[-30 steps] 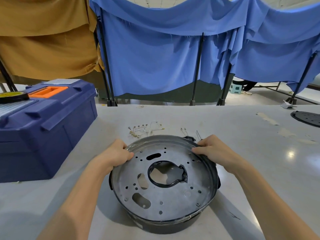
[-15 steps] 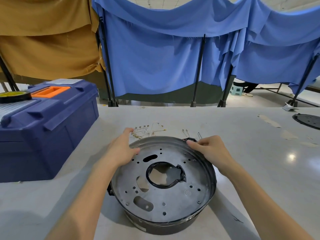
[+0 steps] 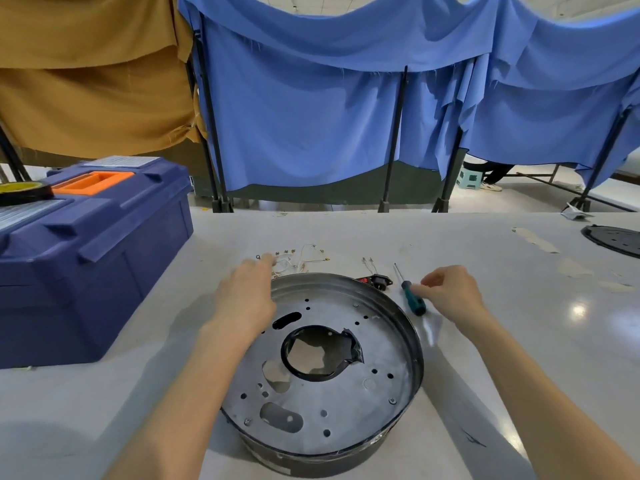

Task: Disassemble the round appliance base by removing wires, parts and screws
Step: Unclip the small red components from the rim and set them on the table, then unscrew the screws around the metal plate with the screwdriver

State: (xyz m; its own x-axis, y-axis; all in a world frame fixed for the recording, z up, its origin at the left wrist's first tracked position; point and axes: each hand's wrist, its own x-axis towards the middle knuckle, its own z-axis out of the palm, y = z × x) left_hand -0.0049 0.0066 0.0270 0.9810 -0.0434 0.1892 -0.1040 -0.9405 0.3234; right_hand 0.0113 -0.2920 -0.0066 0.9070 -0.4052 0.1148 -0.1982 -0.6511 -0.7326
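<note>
Head view, left hand flat over wires, right hand half-curled touching screwdriver

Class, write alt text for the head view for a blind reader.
A round grey metal appliance base sits on a pale table. The left hand extends toward small loose wires behind it; the right hand is at a teal-handled screwdriver.

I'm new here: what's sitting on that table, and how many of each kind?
Toolbox: 1
Roll of tape, on the toolbox: 1
Round metal base: 1
Screwdriver: 1
Black socket part: 1
Black disc, right edge: 1
Total: 6, plus loose wires and bits too small to count.
</note>
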